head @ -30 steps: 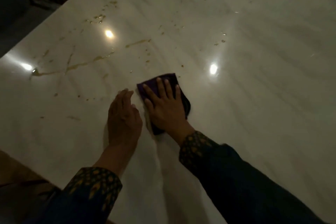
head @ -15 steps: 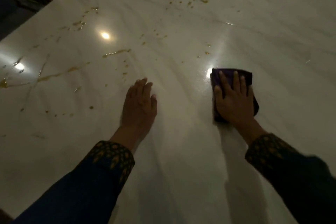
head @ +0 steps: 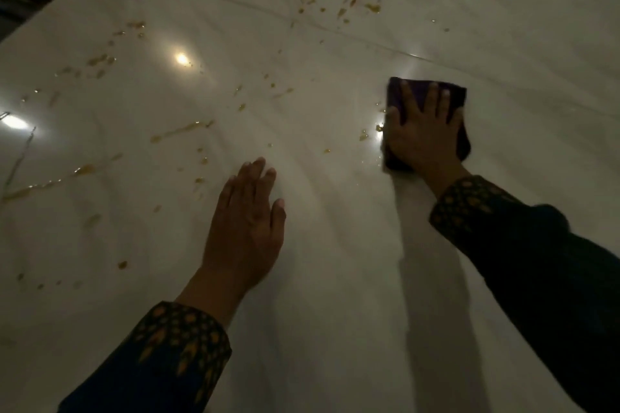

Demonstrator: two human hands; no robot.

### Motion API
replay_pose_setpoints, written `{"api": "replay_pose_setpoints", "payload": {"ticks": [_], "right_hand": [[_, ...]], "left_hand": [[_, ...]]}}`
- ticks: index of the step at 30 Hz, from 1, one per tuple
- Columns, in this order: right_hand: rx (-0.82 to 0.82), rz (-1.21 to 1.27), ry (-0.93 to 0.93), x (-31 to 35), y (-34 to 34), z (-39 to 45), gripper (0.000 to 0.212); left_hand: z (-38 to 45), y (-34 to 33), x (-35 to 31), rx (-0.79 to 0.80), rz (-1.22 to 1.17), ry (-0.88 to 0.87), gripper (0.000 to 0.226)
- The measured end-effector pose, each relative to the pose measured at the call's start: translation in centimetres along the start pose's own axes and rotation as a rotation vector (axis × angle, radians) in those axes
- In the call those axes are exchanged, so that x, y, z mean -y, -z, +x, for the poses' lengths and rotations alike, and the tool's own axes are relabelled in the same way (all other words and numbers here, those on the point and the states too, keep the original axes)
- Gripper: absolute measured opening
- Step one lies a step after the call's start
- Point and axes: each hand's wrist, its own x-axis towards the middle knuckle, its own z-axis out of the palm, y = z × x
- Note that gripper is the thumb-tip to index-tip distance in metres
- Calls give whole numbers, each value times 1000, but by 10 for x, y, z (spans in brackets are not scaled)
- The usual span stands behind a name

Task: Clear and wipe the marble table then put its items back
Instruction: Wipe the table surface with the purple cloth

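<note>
My right hand lies flat, fingers spread straight, pressing a folded dark purple cloth onto the marble table. Cloth soft, roughly rectangular, sits right of centre. My left hand rests palm down on bare marble, fingers straight and close together, holding nothing. Both sleeves dark blue, cuffs with gold pattern. Marble glossy, pale, faintly veined, lamp glare spots. Amber sticky spills in streaks and drops left and ahead of hands, some just beside cloth's left edge. A seam crosses the far top.
</note>
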Motion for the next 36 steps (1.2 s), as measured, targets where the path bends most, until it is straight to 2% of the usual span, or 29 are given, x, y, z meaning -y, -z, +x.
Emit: {"api": "replay_pose_setpoints", "payload": {"ticks": [3, 6, 10, 12, 14, 16, 18, 20, 23, 26, 28, 32, 36], "right_hand": [[9, -19, 194, 49, -15, -12, 61], [47, -35, 419, 73, -29, -80, 59], [47, -58, 627, 22, -22, -128, 54], [-10, -79, 547, -22, -11, -107, 54], [-7, -107, 360, -53, 1, -75, 58], [17, -93, 196, -54, 6, -41, 61], [28, -57, 117, -28, -2, -24, 63], [23, -24, 115, 3, -11, -40, 66], [23, -21, 226, 32, -26, -111, 66], [80, -41, 348, 18, -26, -211, 61], [110, -70, 383, -10, -17, -243, 58], [54, -108, 259, -41, -4, -194, 61], [86, -71, 93, 2, -15, -160, 65]], "left_hand": [[2, 1, 1, 10, -31, 4, 55], [4, 0, 2, -14, -54, -9, 53], [4, 1, 3, -24, -87, -2, 51], [4, 0, 2, -23, -74, -6, 52], [4, -1, 1, -27, -66, -6, 52], [4, 0, 1, -17, -65, -5, 52], [6, 0, 4, -11, -66, -7, 51], [4, -1, 5, 15, -55, -5, 51], [4, -2, 4, 35, -65, -4, 52], [-7, 6, 6, 130, -91, -4, 61], [-37, 14, 6, 164, -110, -11, 67], [-145, 32, 16, 198, -52, -24, 66], [-182, 30, 30, 166, 2, -18, 65]]}}
